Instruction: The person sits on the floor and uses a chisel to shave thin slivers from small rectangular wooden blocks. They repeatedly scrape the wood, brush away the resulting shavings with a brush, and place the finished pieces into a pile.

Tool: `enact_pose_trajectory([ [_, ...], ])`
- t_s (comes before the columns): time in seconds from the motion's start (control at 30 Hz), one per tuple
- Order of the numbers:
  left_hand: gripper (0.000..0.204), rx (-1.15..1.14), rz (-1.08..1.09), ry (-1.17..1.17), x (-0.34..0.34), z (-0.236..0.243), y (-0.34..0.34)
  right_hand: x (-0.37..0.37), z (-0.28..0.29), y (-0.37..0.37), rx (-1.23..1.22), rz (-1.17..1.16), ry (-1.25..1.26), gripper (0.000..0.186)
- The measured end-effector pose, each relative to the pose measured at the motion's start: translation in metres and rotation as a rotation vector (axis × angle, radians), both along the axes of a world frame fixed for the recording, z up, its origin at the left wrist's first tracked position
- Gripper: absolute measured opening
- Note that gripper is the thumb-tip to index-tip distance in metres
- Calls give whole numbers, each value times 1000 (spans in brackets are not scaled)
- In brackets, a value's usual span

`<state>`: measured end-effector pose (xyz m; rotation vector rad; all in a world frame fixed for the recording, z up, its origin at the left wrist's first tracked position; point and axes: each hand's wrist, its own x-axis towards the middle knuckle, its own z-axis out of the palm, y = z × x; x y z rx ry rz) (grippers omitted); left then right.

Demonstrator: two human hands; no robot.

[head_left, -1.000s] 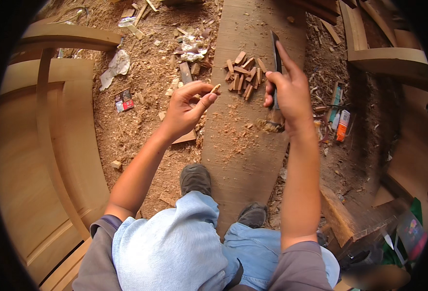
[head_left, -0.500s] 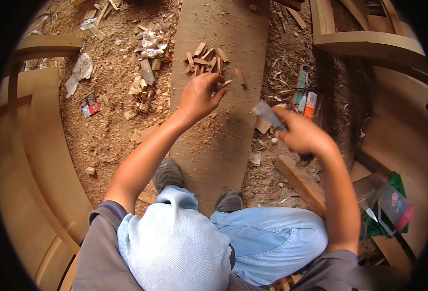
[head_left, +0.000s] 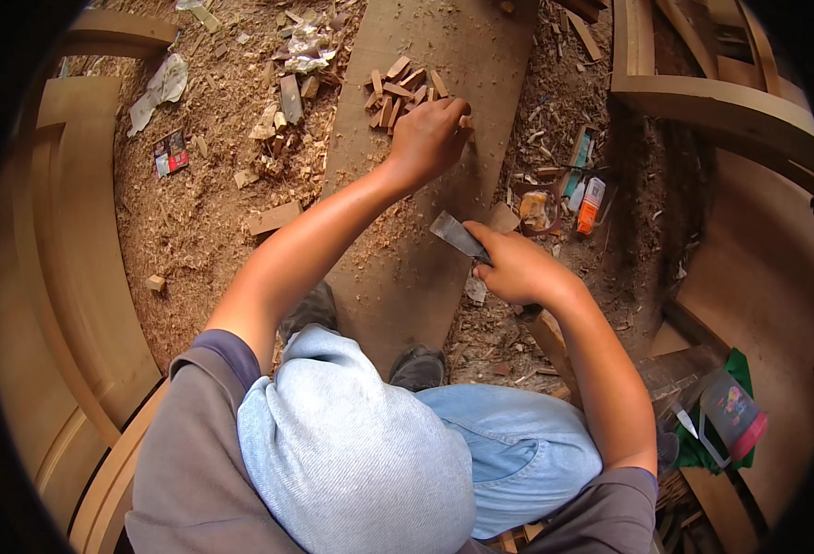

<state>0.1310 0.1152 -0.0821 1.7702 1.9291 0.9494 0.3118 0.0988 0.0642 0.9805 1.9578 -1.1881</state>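
Starting at your left, the curved wooden frame (head_left: 65, 277) lies well apart from the work, and the sawdust-covered ground (head_left: 204, 222) beside it holds loose offcuts and a small red packet (head_left: 170, 153).

Your left hand (head_left: 430, 138) is down on the pile of small wood pieces (head_left: 399, 88) at the far end of the flat board (head_left: 407, 249), fingers curled over one at the pile's near edge; whether it is already pinched I cannot tell from this angle. This looks like the picking step, and the lift wants a clean hold on one piece without scattering its neighbours.

Your right hand (head_left: 518, 270) is closed around a flat-bladed chisel (head_left: 458, 235), held just off the board's right edge. Coloured packets (head_left: 584, 189) lie beyond it in the shavings.
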Motion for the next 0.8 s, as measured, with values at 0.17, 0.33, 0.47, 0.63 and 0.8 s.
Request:
enact_pose_trajectory([
  [0.17, 30, -77, -130, 83, 1, -1, 5, 0, 8, 2, 35, 5, -6, 66],
  [0.33, 40, -81, -118, 73, -5, 0, 4, 2, 15, 8, 48, -23, 21, 61],
  [0.47, 48, -106, -130, 178, -24, 4, 6, 1, 14, 11, 44, -45, 4, 64],
  [0.63, 52, -233, -184, 324, -35, 6, 10, 1, 6, 6, 18, -34, -23, 66],
  [0.8, 46, -184, -151, 320, -27, 2, 6, 1, 0, 3, 22, -29, 1, 66],
])
